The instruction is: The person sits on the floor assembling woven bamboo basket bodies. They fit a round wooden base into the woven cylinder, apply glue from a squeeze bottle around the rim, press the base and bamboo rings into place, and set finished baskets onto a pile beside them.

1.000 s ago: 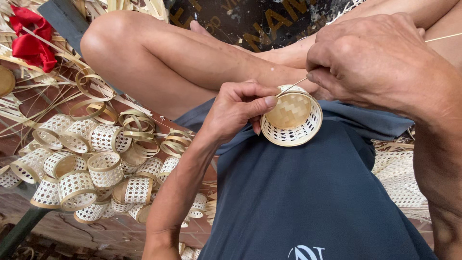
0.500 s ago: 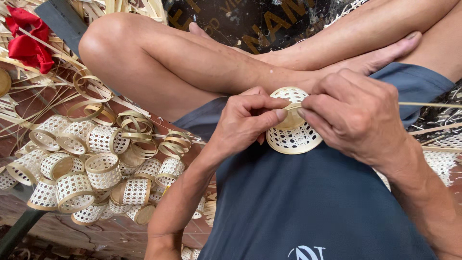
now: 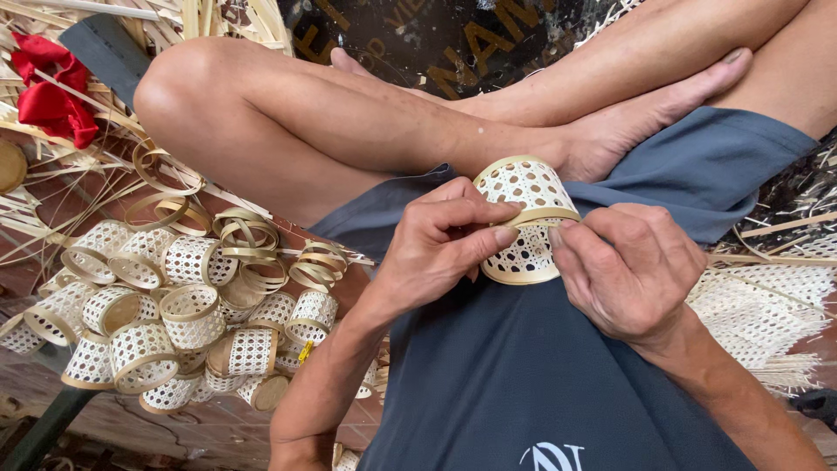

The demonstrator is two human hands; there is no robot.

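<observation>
Small round cream openwork woven bamboo basket (image 3: 526, 218) held above the lap, over dark blue shorts (image 3: 523, 375); its axis tilts away toward the crossed legs, one end facing the camera (rim banded). Left hand (image 3: 440, 240) pinches the band at its side; right hand (image 3: 629, 266) pinches opposite. Heap of similar woven baskets and bamboo rings (image 3: 174, 305) lies on the floor at left, well apart; red cloth (image 3: 52, 96) beyond.

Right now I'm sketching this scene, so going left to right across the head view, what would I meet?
Red cloth → pile of small woven cane rings → left hand → small woven basket held between both hands → right hand → sheet of woven cane mesh.
</observation>
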